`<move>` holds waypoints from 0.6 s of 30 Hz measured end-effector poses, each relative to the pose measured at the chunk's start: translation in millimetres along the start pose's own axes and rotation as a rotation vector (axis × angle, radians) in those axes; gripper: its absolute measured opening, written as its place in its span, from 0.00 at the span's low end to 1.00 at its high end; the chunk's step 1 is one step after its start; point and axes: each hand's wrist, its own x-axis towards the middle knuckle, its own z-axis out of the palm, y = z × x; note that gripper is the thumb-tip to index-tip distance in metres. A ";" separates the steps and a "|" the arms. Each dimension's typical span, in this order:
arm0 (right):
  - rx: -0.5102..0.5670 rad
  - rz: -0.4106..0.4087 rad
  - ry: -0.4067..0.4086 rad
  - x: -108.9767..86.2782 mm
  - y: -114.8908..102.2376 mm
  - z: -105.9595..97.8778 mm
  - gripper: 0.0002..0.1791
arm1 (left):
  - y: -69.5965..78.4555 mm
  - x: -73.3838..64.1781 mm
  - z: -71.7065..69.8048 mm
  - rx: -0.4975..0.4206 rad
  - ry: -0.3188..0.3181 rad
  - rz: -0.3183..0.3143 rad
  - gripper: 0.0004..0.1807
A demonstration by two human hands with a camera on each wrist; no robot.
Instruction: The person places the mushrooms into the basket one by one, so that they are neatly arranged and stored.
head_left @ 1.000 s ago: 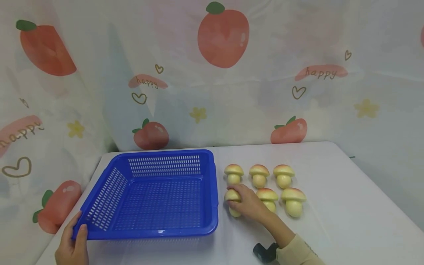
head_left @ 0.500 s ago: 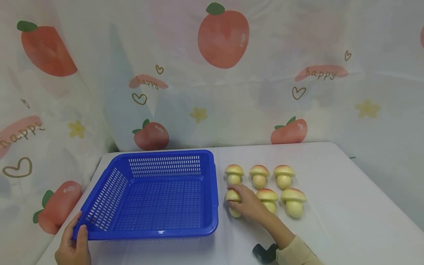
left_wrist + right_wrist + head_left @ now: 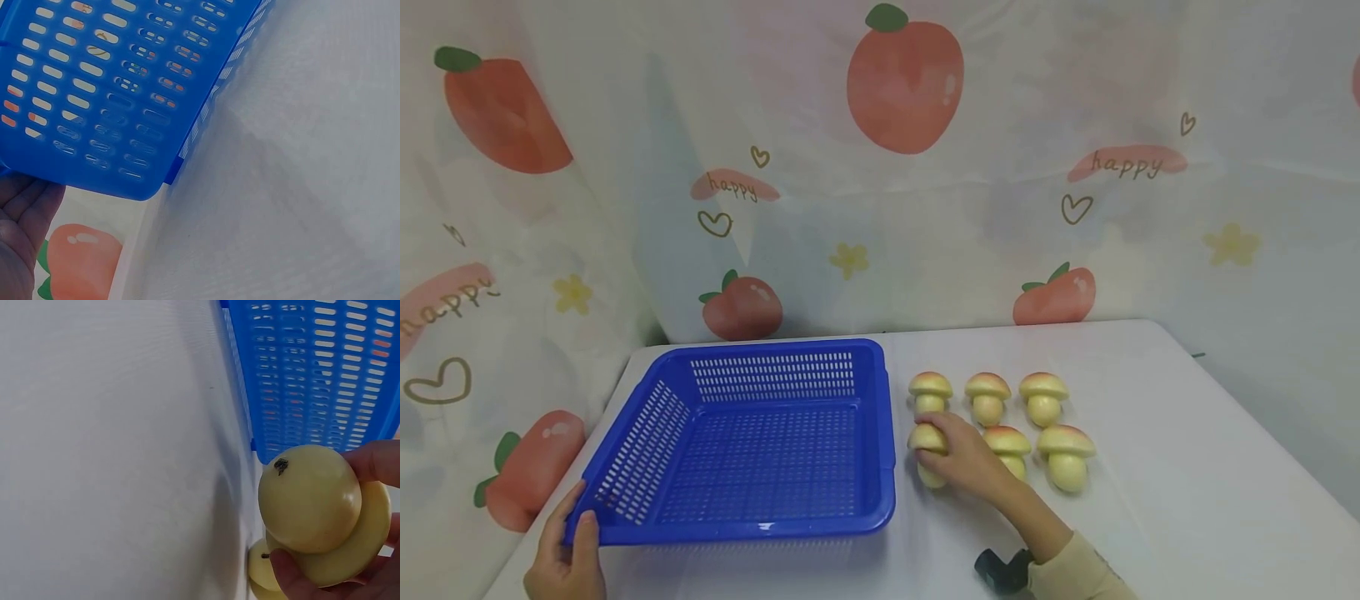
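Observation:
My right hand (image 3: 966, 458) grips a pale yellow toy mushroom (image 3: 928, 439) by its cap, at the near left of a group of similar mushrooms. In the right wrist view, thumb and fingers lie round the cap, and the rounded stem (image 3: 309, 497) with a dark mark at its end faces the camera. My left hand (image 3: 568, 550) holds the near left corner of a blue plastic basket (image 3: 737, 529), thumb over the rim and fingers along the outside. The basket has slotted walls, and its floor shows bare.
Behind the held mushroom stands a back row of mushrooms with red-tinged caps (image 3: 987, 386). Two more, a partly hidden mushroom (image 3: 1007, 442) and a fully visible mushroom (image 3: 1066, 458), stand right of it. A black object (image 3: 1000, 572) is at my right wrist. A fruit-printed cloth (image 3: 917, 242) hangs behind the table.
The right hand and its mushroom have shifted very slightly up in the head view. The left hand and the basket stay where they were.

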 end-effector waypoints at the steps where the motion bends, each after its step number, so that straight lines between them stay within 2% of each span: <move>1: 0.002 -0.005 0.002 -0.1 -0.8 -1.4 0.22 | 0.1 -0.1 0.0 -0.001 0.000 -0.001 0.21; 6: 0.007 0.000 0.001 0.1 -3.1 -7.0 0.20 | 1.8 -0.4 0.0 -0.008 0.005 0.000 0.21; 13: -0.019 -0.009 0.019 2.7 -10.7 -18.9 0.21 | 4.6 -2.6 -1.9 0.022 -0.010 -0.057 0.21; 18: 0.012 -0.021 0.051 2.8 -19.3 -26.4 0.21 | 4.0 -1.6 -0.3 0.000 -0.014 -0.032 0.21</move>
